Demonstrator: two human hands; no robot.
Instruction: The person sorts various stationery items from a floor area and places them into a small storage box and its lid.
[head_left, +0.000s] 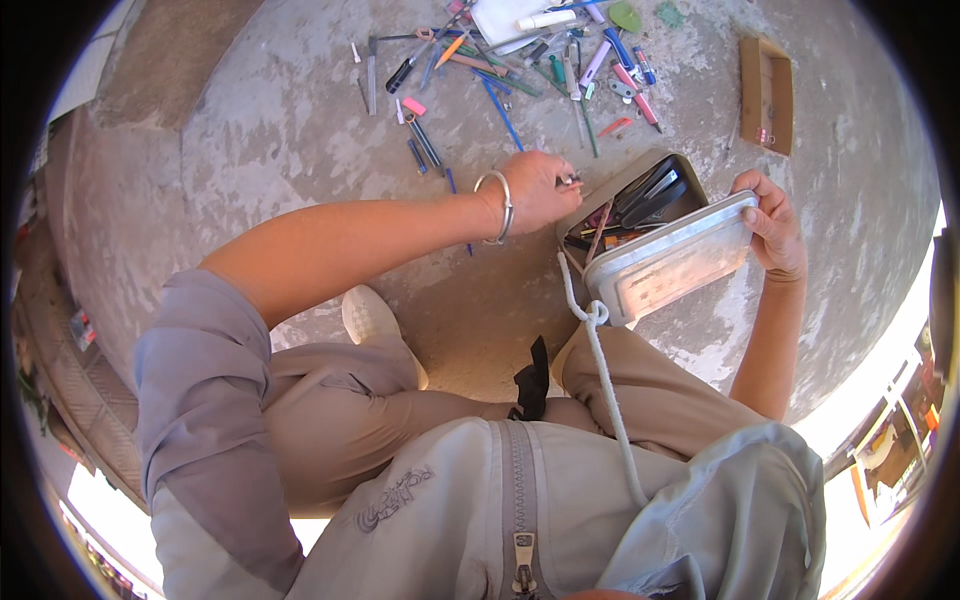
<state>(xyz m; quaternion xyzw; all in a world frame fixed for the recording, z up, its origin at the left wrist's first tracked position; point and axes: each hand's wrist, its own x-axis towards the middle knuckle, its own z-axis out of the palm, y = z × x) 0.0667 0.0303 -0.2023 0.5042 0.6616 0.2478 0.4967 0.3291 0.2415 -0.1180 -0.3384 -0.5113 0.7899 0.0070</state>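
My left hand (534, 191), with a silver bangle at the wrist, is closed around something small. Only a reddish tip and a dark bit of it show between the fingers. It hovers at the left edge of an open metal box (694, 180). Inside the box lie a black stapler (654, 193) and several pens and pencils (611, 234), partly hidden by the lid. At the right, my right hand (776, 225) grips a corner of the metal lid (675, 259). The lid is tilted up along the box's near side.
Beyond the box, pens, pencils, an orange pencil-like stick (451, 49), a pink eraser (414, 106) and a white glue-stick-like tube (546, 20) lie scattered on the concrete floor (277, 157). A small cardboard box (782, 97) stands far right. A white cord (609, 367) hangs before the lid.
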